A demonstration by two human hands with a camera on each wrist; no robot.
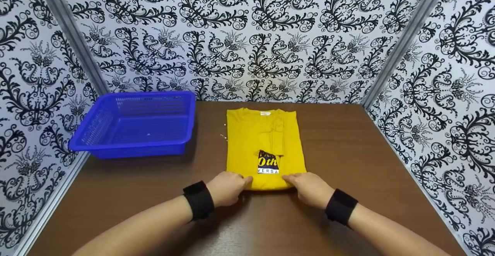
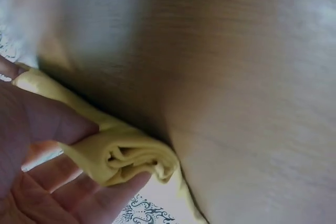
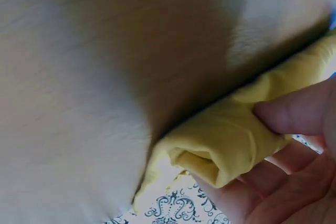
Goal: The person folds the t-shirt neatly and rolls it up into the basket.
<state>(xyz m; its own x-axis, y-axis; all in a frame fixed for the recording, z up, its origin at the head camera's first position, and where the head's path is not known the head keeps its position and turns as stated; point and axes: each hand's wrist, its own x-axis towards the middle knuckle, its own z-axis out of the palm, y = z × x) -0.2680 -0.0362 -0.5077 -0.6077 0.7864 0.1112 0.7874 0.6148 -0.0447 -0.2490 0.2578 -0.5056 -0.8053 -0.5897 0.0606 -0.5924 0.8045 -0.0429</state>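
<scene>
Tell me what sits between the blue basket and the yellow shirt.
The head view shows brown tabletop between the blue basket and the yellow shirt, with a few tiny pale specks near the shirt's edge.

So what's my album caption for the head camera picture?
Left hand and right hand grip the rolled edge of a yellow shirt on a brown table, a blue basket to the left.

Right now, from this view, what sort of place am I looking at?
Probably a small indoor work booth: white walls with black scrollwork stand on three sides of a brown wood-grain table, where a yellow fabric T-shirt lies partly rolled.
</scene>
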